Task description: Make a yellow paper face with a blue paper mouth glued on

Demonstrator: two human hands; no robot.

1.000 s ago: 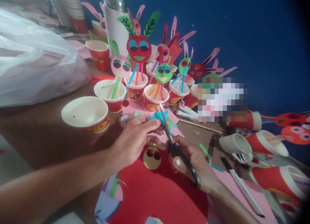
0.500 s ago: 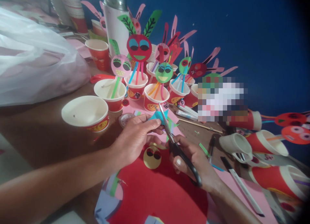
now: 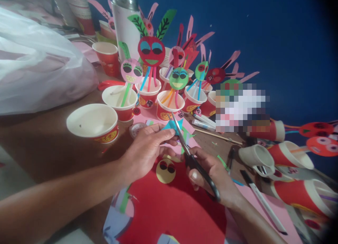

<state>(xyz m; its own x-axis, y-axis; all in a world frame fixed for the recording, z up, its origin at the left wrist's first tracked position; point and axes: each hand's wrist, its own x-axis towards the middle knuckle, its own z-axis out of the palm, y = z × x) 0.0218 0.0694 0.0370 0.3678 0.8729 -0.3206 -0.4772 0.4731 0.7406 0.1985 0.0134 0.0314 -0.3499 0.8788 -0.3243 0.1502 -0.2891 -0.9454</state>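
Observation:
My left hand (image 3: 150,145) pinches a small piece of blue paper (image 3: 173,125) between thumb and fingers. Black-handled scissors (image 3: 194,161) are in my right hand (image 3: 208,170), fingers through the grips. Their blades point up and away and lie against the paper's right side; whether they are parted there is hard to make out. Below the hands, a yellow paper circle with dark eye shapes (image 3: 166,171) rests on a large red paper sheet (image 3: 169,205). Pink paper and green scraps lie beneath the blue piece.
Paper cups (image 3: 92,120) stand behind, several holding paper-face puppets on straws (image 3: 151,52). A white plastic bag (image 3: 39,68) fills the left and a flask (image 3: 126,29) stands behind. At right lie a marker (image 3: 264,201), tipped cups (image 3: 295,198) and a thin wooden stick (image 3: 216,136).
The scissors' blades have shifted very slightly against the blue paper. Both hands stay in nearly the same place, and the things around them have not moved.

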